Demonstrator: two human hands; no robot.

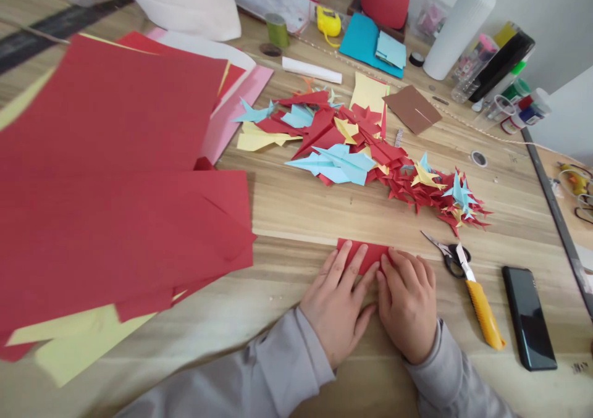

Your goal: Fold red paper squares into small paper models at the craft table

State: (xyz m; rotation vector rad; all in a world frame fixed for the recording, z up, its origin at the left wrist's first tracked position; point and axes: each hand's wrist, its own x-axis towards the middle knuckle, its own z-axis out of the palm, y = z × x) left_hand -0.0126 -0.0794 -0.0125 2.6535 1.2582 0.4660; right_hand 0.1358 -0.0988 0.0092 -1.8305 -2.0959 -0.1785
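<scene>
A small folded piece of red paper (374,256) lies flat on the wooden table in front of me. My left hand (340,310) rests on its left part and lower edge, with the fingers stretched out and spread. At the right end of the paper, my right hand (408,300) has its fingers curled, with thumb and fingertips closed at the edge. Those fingers cover the paper's right corner. To the right are scissors (453,259) with black handles and a yellow-handled craft knife (482,313), its blade lying across the scissors.
Large red paper sheets (125,220) cover the left side. Beyond my hands stretches a pile of folded paper shapes (340,162) in red, blue and yellow. A black phone (529,319) lies at right. A tape measure (328,23) and bottles (527,114) stand at the back.
</scene>
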